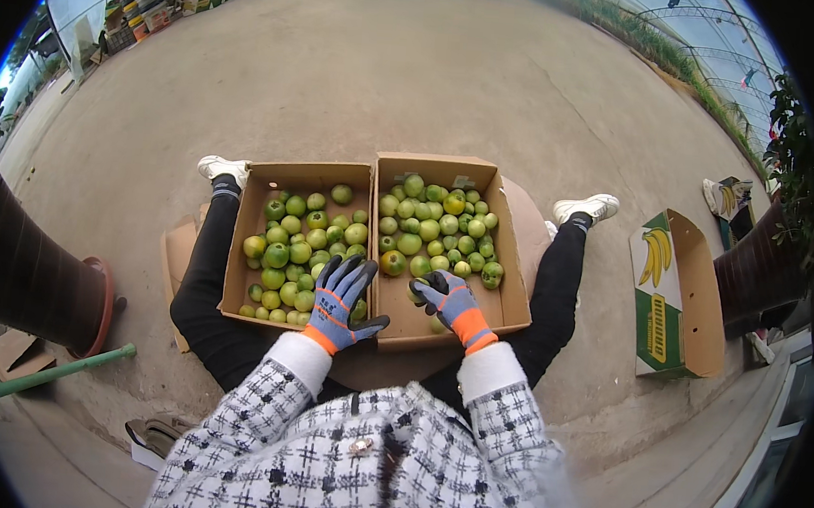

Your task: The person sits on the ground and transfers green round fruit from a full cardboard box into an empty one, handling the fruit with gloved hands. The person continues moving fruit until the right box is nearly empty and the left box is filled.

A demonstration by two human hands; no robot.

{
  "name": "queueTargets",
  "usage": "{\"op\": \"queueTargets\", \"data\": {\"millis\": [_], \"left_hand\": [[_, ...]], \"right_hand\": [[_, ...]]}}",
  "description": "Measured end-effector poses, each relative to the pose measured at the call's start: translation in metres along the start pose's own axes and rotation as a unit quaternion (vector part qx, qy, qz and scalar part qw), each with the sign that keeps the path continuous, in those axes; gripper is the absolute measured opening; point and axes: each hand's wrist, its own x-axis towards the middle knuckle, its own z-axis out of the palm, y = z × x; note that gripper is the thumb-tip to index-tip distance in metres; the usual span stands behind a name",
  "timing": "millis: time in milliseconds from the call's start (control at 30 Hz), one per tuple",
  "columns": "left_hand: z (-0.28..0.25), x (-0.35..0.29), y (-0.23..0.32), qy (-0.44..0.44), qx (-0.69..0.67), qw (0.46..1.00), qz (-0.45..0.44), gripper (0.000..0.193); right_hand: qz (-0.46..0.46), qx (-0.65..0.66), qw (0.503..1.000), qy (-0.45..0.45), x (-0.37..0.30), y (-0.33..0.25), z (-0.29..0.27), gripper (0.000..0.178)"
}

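Two open cardboard boxes stand side by side between my legs, both holding many green tomatoes. My left hand (337,306), in a blue-grey and orange glove with dark fingertips, is over the near right corner of the left box (310,173). Its fingers are stretched and the thumb is spread, just above the green tomatoes (294,224). In a matching glove, my right hand (451,302) is curled around a green tomato (415,293) over the near part of the right box (512,285). A few tomatoes in that box show yellow-orange patches. The gloves hide some fruit beneath them.
An upright white and green banana box (656,309) stands to the right on the concrete floor (410,75). Large dark plant pots flank me, the left one (34,252) on a reddish saucer. A green pole (59,372) lies at the lower left. Flattened cardboard (176,261) lies beside my left leg.
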Motion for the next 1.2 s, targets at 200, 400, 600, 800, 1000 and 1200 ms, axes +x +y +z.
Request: {"op": "queueTargets", "data": {"millis": [200,400,600,800,1000,1200], "left_hand": [[0.014,-0.013,-0.022,0.046,0.008,0.999,-0.016,0.065],[0.04,-0.019,-0.04,0.107,0.062,0.97,-0.21,0.076],[0.022,-0.006,-0.014,0.044,0.083,0.988,-0.122,0.088],[0.002,0.002,0.004,-0.001,0.03,1.0,0.006,0.085],[0.013,-0.006,-0.015,0.06,0.014,0.998,0.007,0.066],[0.04,-0.025,-0.049,0.167,0.029,0.962,-0.215,0.07]], "right_hand": [[-0.169,-0.423,0.886,0.082,-0.022,-0.044,0.067,0.055],[0.123,-0.628,0.769,0.005,-0.003,-0.002,-0.001,0.051],[0.162,-0.615,0.763,-0.115,0.021,0.023,0.001,0.057],[-0.014,-0.227,0.974,-0.001,0.004,0.007,0.002,0.045],[-0.283,-0.4,0.869,0.07,-0.024,-0.038,0.067,0.045],[-0.125,-0.566,0.775,0.25,0.018,-0.018,0.008,0.053]]}}
